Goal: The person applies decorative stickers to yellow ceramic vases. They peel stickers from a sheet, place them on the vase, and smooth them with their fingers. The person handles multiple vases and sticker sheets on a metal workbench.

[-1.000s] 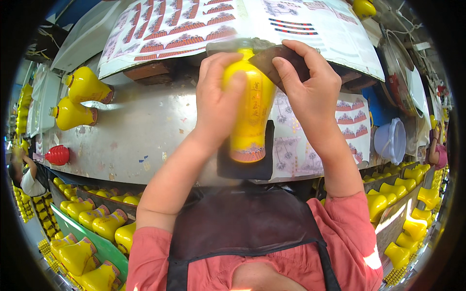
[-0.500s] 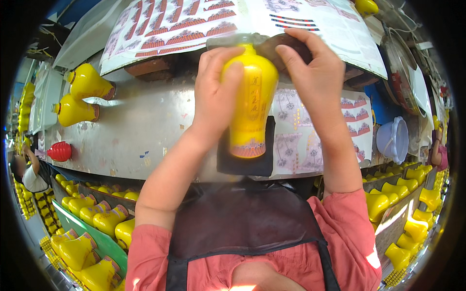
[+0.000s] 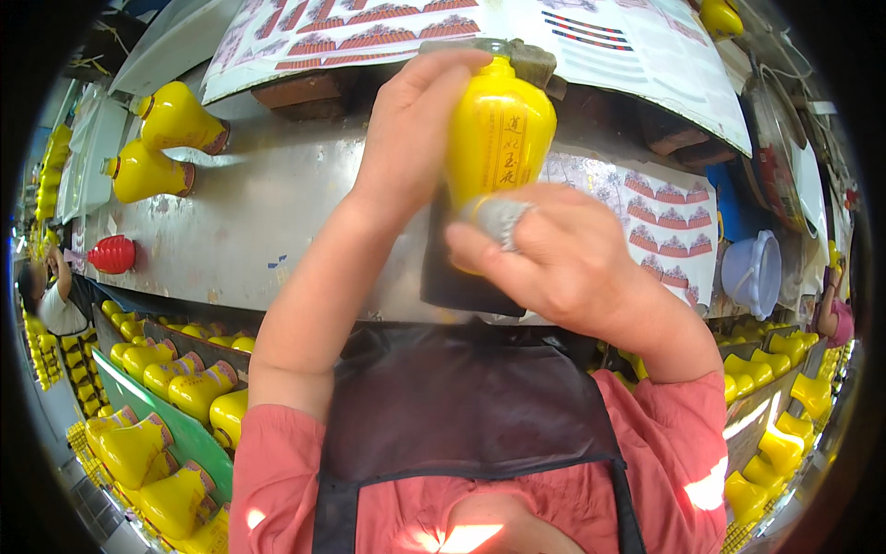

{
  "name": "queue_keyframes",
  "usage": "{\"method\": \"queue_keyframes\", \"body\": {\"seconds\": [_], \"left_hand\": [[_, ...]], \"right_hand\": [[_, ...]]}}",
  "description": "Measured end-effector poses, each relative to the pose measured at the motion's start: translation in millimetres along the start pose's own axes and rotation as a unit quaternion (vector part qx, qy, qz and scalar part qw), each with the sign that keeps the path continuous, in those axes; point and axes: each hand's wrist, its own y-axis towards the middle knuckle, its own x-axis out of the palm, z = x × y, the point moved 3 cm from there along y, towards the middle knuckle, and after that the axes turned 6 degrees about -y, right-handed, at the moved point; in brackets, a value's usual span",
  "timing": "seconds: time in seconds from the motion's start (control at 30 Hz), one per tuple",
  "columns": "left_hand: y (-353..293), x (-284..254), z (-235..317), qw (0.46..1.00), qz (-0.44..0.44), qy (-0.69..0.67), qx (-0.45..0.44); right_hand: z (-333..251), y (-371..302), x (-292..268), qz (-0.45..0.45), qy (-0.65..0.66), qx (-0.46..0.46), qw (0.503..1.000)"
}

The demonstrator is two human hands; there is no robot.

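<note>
A glossy yellow bottle with vertical lettering on its front lies on a black pad, its neck pointing away from me. My left hand is closed around its left side near the shoulder. Over the lower part of the bottle, my right hand presses a small grey pad, blurred and partly covered by the fingers. The bottle's base is hidden behind that hand. Beyond the neck sit a clear dish and a brown-grey folded cloth or sponge.
Printed decal sheets lie right of the bottle and on a raised board behind. Two yellow bottles and a red ribbed container stand left. A pale bucket is at right. Racks of yellow bottles flank me; other people work at both sides.
My right hand has come from the dark object behind the bottle down onto its lower part, now with the grey pad. My left hand stays on the bottle. The view has shifted slightly.
</note>
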Motion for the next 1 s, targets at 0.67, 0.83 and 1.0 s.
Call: {"method": "queue_keyframes", "body": {"seconds": [0.67, 0.83, 1.0], "left_hand": [[-1.1, -3.5, -14.7, 0.945, 0.001, 0.242, 0.219], [-3.3, -6.5, -22.8, 0.956, 0.001, 0.234, 0.176], [-14.2, -2.4, -29.4, 0.985, 0.024, 0.13, 0.112]], "right_hand": [[14.2, -49.7, -3.3, 0.095, -0.022, 0.283, 0.954], [-10.4, -66.4, 12.4, 0.101, 0.106, 0.179, 0.973], [16.8, -65.4, 22.6, 0.124, 0.075, 0.377, 0.915]]}}
